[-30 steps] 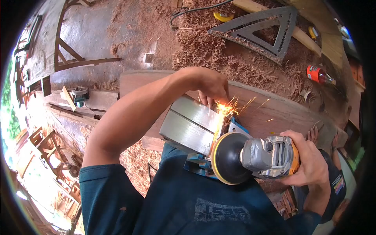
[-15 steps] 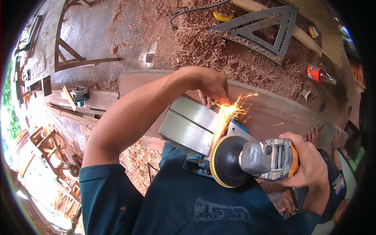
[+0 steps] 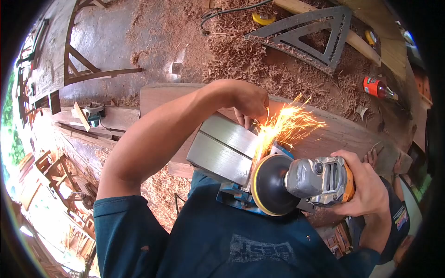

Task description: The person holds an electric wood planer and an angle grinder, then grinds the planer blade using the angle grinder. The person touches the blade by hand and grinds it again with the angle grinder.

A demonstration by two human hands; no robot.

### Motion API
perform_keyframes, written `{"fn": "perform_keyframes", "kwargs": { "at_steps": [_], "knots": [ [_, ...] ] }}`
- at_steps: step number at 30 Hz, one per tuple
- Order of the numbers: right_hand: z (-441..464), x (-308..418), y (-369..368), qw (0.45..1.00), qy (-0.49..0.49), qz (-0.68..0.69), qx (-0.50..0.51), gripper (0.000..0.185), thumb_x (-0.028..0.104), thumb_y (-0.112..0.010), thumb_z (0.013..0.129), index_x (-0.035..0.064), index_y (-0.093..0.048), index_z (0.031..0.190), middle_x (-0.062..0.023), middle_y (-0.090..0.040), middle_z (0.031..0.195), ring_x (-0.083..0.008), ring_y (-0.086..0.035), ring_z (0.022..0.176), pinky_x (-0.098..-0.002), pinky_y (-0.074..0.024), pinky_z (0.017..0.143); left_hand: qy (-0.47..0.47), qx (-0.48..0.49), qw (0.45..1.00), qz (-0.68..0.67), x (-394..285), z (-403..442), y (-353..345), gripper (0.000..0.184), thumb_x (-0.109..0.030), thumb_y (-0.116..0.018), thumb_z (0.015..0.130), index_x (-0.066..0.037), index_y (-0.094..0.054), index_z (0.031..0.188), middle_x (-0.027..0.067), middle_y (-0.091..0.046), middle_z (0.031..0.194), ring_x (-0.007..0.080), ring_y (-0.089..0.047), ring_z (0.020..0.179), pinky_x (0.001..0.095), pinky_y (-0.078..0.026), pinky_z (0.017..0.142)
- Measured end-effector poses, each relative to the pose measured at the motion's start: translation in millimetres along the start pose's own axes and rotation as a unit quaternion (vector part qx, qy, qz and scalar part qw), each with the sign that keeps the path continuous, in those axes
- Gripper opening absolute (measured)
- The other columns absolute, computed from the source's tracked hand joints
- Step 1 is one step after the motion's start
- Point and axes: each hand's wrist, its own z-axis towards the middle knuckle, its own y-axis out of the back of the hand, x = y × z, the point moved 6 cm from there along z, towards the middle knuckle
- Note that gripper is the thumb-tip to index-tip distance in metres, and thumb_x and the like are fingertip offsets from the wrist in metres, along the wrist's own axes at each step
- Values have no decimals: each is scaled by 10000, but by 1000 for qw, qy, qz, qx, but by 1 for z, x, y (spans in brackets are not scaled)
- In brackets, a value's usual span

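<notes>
1. While the right hand (image 3: 369, 187) was closed around the grinder (image 3: 303, 178), its disc (image 3: 274, 187) met one end of what looked like a planer (image 3: 222, 155). Sparks (image 3: 289, 124) fanned from there, away from the shirt (image 3: 199, 231).
2. The planer lay between the shirt and the plank (image 3: 340, 127), metal plates uppermost, presumably so that the disc could reach it.
3. The left hand (image 3: 251, 103) bent over its far side, probably to steady it; the hidden fingertips left their grip uncertain. The two hands were apart, which kept the left beyond the disc, though close to the sparks.
4. Near the plank's right end showed another person's hand (image 3: 370, 157).
5. Beyond the plank's far edge, a triangle (image 3: 342, 23) lay on shavings (image 3: 278, 69) and a bottle (image 3: 374, 88) lay farther right, both well apart from the disc.
</notes>
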Motion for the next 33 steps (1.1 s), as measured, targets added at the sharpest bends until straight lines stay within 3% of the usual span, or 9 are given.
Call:
{"fn": "perform_keyframes", "kwargs": {
  "at_steps": [14, 23, 26, 30, 33],
  "knots": [
    [3, -1, 5, 1000, -4, -1, 10, 897, 252, -911, 626, 18, -424, 1342, -189, -694, 982, -373, -716, 894, -387, -561, 774, 14, 0, 1000, 13, 0, 3, -2, 382, -330, -677, 910, 0, -732, 1094, 84, -731, 921, 180, -675, 842, 324, -573, 762],
    [5, 6, 6, 999, 9, -25, 20, 890, 238, -905, 626, 24, -423, 1344, -183, -695, 1000, -375, -713, 906, -393, -563, 772, -20, -3, 999, 44, -3, 4, 1, 312, -300, -655, 899, -20, -762, 987, 49, -721, 867, 152, -652, 789, 311, -559, 722],
    [5, 2, 7, 1000, 11, -17, 14, 895, 229, -908, 619, 24, -426, 1345, -186, -694, 1005, -377, -711, 914, -389, -564, 782, -9, 18, 1000, 2, -5, -2, -3, 337, -331, -676, 893, -21, -763, 994, 52, -718, 856, 155, -649, 768, 306, -556, 706],
    [-1, -1, 5, 1000, -8, 7, 24, 900, 220, -913, 611, 17, -432, 1345, -187, -693, 1022, -353, -716, 939, -370, -562, 813, 19, -15, 998, 62, -11, -8, 2, 423, -414, -683, 902, -20, -760, 1035, 83, -722, 870, 176, -671, 785, 305, -565, 722],
    [-8, -8, 13, 1000, -3, 11, -26, 904, 214, -916, 603, 11, -437, 1342, -182, -694, 1040, -321, -721, 960, -352, -556, 837, 16, -18, 998, 56, -8, -5, 2, 431, -398, -656, 926, 7, -746, 1045, 107, -721, 870, 188, -680, 791, 321, -573, 736]
  ]
}}
